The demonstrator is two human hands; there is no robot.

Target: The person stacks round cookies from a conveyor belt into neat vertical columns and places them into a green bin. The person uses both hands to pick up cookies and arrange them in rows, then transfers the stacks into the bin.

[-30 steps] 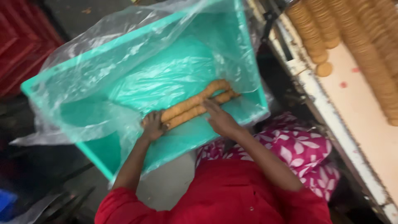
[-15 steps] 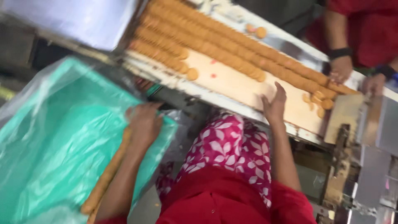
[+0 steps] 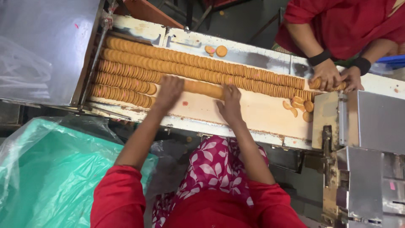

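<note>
A biscuit factory line: conveyor (image 3: 261,114) carrying rows of biscuits (image 3: 202,63) (stacked edgewise).

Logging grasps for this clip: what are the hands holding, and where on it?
A short row of biscuits, pressed between left hand and right hand at its two ends.

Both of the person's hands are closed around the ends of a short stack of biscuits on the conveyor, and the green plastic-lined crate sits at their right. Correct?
Not quite. In the head view the left hand and right hand do bracket the stack of biscuits on the conveyor, but the green plastic-lined crate sits at their left.
</note>
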